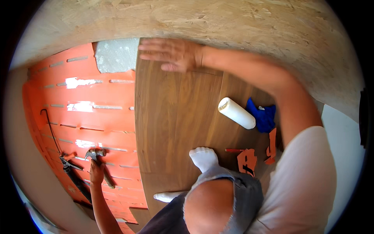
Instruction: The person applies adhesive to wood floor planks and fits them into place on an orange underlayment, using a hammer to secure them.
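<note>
My left hand (97,170) is closed on a claw hammer (107,177) over the orange slotted underlay (105,91), beside a black caulking gun (76,181) with a hooked metal rod (50,124) near it. My right hand (171,54) is open, fingers spread and slightly blurred, on or just above the wood-look plank flooring (163,113) at its far end, beside the chipboard wall (218,19). A patch of grey bare subfloor (115,54) shows left of that hand.
A white roll (236,113) and a blue cloth (261,119) lie on the planks at right, near orange scraps (246,160) and a thin red stick (234,150). My socked feet (204,158) are on the planks. A pale wall (15,128) borders the left.
</note>
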Demonstrator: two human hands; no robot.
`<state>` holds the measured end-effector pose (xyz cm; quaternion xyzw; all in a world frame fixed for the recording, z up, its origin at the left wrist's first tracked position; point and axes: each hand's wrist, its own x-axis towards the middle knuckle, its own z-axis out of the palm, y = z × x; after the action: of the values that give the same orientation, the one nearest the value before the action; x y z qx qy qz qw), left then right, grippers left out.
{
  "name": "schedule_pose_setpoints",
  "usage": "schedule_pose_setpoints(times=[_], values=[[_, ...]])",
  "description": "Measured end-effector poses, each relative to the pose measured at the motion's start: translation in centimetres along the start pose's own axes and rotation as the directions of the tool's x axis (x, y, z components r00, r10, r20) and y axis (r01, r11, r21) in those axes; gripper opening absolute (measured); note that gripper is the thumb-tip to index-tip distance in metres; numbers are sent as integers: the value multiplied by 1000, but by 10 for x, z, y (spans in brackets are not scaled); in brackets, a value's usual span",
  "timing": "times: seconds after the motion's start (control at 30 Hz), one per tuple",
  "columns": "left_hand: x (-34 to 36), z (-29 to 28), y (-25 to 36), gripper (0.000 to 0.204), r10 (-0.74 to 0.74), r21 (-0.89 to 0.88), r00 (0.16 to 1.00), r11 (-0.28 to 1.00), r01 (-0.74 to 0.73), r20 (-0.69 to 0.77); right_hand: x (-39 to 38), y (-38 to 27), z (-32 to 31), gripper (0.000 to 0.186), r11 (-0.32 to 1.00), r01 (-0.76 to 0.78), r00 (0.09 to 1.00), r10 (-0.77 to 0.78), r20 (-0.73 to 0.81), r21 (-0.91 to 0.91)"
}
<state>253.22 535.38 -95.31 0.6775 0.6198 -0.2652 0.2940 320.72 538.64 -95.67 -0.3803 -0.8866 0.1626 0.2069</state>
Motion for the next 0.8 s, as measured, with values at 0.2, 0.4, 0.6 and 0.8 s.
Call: schedule_pose_setpoints(times=[0.2, 0.4, 0.6, 0.8], values=[[9, 5, -26, 61, 78, -28, 997, 997, -79, -7, -39, -58, 56, 64, 985, -66, 991, 45, 129, 157], [-2, -17, -5, 66, 66, -59, 997, 996, -63, 49, -39, -81, 72, 74, 946, -55, 979, -11, 204, 320], [9, -20, -8, 79, 7, 35, 982, 999, -14, 190, -54, -157, 108, 75, 769, 11, 975, -150, 163, 639], [10, -12, -5, 71, 173, -25, 977, 985, -171, 128, -57, -157, 109, 72, 759, -19, 974, -133, 184, 650]])
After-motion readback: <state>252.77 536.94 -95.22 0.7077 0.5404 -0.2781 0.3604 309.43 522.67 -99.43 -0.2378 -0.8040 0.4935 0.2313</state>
